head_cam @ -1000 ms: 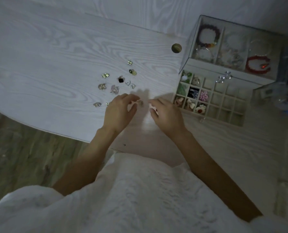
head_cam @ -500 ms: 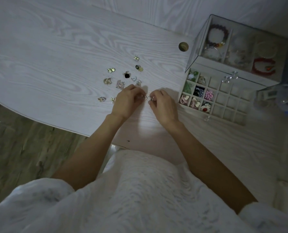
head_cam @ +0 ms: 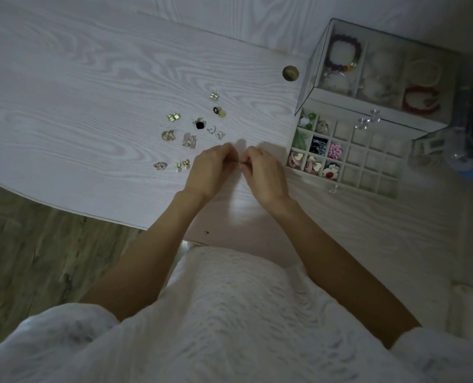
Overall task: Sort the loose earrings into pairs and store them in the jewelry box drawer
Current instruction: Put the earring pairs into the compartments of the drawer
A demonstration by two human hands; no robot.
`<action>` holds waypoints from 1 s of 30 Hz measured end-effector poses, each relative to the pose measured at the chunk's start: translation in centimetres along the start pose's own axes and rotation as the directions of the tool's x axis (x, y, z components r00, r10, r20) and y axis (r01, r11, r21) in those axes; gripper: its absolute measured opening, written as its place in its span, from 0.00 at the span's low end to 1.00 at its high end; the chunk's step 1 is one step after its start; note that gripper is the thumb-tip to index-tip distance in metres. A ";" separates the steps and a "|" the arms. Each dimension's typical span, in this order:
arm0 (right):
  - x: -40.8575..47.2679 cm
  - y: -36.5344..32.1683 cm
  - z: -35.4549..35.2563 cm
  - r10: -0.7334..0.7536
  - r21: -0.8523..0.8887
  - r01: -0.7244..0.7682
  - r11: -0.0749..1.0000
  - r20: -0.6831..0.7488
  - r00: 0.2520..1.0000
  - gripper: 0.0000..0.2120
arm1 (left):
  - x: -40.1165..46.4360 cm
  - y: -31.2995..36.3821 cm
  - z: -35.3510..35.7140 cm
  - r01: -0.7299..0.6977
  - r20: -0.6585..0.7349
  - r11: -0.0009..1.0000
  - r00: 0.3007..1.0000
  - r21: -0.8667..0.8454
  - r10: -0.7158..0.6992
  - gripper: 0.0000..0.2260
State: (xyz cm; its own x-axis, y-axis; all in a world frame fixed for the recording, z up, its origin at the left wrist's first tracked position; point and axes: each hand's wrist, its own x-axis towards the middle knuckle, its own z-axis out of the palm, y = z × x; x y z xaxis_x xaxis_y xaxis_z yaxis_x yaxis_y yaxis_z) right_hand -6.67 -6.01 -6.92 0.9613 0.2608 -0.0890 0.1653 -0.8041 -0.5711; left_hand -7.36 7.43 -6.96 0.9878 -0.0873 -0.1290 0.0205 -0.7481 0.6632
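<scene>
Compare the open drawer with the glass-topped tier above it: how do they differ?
The drawer is pulled out and split into many small square cells; the glass-topped tier has a few large sections. The drawer's left cells hold earrings, among them a pink flower, and its right cells look bare; the glass-topped tier holds bracelets, one of them a red bracelet. Both belong to one jewelry box.

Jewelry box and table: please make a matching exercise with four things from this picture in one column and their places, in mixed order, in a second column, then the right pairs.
Things
1. pink flower earring
2. dark beaded bracelet
3. black square earring
4. small silver earring

Places
A. loose on the white wooden table
B. top glass-walled tray
C. pinched between left hand and right hand
D. open drawer's compartment

Pairs: 1-D, 2-B, 3-A, 4-C
</scene>
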 end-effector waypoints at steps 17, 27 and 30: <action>-4.2 13.1 -12.5 0.493 0.231 -0.437 0.869 -0.354 0.795 0.06 | 7.9 15.6 10.5 -0.242 0.170 0.963 0.960 0.116 0.221 0.10; -2.9 14.4 -12.4 0.386 0.090 -0.377 0.922 -0.313 0.868 0.09 | 8.2 15.9 11.2 -0.393 0.196 0.896 0.914 0.207 0.355 0.09; -3.1 14.7 -12.3 0.381 0.074 -0.378 0.923 -0.310 0.871 0.09 | 7.2 15.6 9.4 -0.404 0.165 0.905 0.910 0.135 0.381 0.08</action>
State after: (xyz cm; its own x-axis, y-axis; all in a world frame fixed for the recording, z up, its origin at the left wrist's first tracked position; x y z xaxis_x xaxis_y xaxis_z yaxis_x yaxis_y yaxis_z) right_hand -4.52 -25.19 -5.03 0.9686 -0.2450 -0.0422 -0.2268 -0.8009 -0.5542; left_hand -1.38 -11.09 -4.50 0.8809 -0.4732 0.0142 -0.4013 -0.7305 0.5526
